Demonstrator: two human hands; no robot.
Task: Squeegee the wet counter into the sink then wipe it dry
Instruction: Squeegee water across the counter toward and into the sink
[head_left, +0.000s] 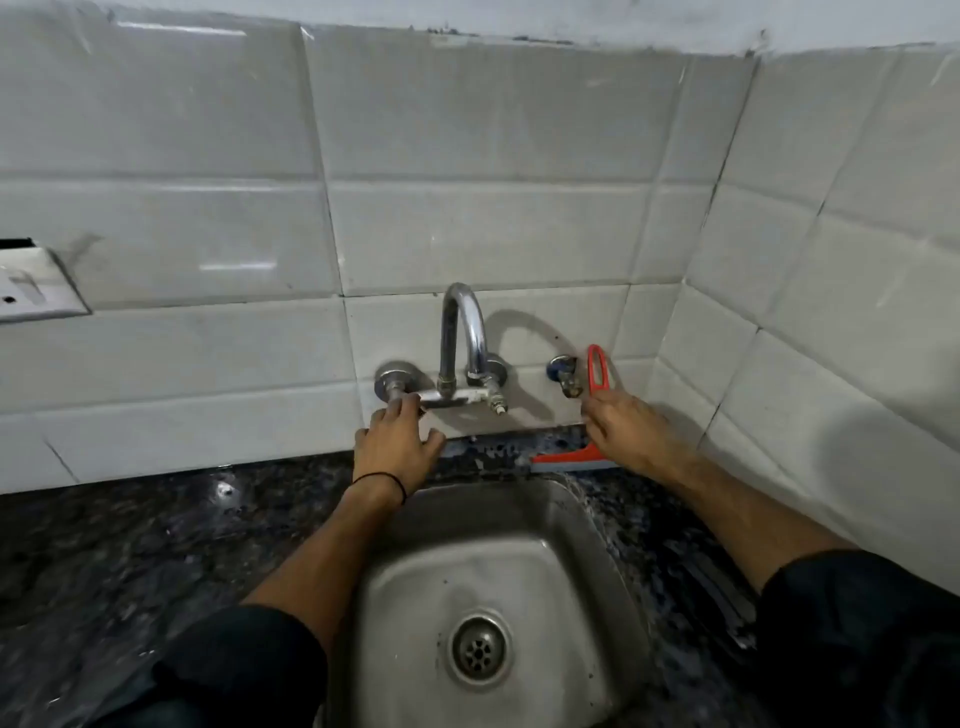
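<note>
A red squeegee (571, 459) stands on the dark speckled counter (156, 545) behind the steel sink (498, 587), blade down along the back strip and handle loop pointing up against the tiles. My right hand (631, 434) is wrapped around its handle, just right of the tap. My left hand (396, 441) reaches to the left knob of the chrome wall tap (462, 353), fingers spread and resting on or just below the knob. The counter left of the sink shines wet.
White tiled walls meet in a corner at the right. A small blue-capped valve (563, 375) sticks out of the wall beside the squeegee handle. A white switch plate (31, 283) is on the wall at far left. The sink drain (478, 647) is uncovered.
</note>
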